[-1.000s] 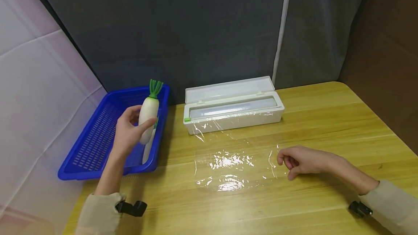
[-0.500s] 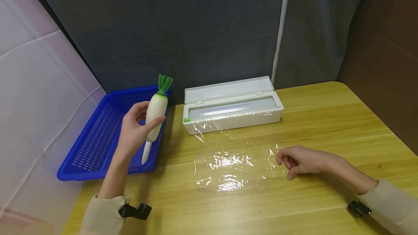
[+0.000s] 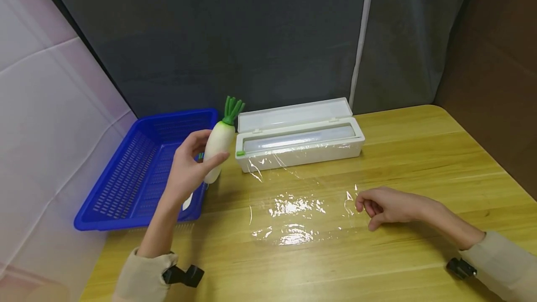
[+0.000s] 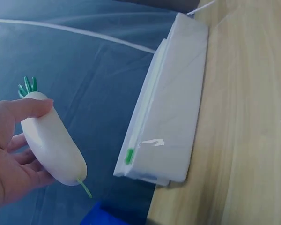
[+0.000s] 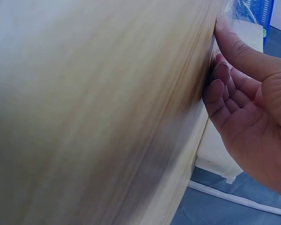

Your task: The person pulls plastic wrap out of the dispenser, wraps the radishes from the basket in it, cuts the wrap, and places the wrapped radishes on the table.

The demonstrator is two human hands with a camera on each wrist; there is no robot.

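My left hand grips a white radish with a green top, thumb on one side and fingers on the other. The radish is held upright, tilted slightly right, over the right rim of the blue basket. In the left wrist view a thin green root tail hangs from the lower end of the radish. My right hand rests low at the table beside the right edge of a sheet of clear plastic wrap, its fingers loosely curled and holding nothing.
Behind the sheet stands a white wrap dispenser, its lid raised and a roll inside. The sheet runs from its front onto the wooden table. Another white item lies in the basket, mostly hidden by my left hand. A dark curtain hangs behind.
My left hand has carried the radish to the right, from over the basket's inside to its right rim near the dispenser. My right hand has stayed in place.
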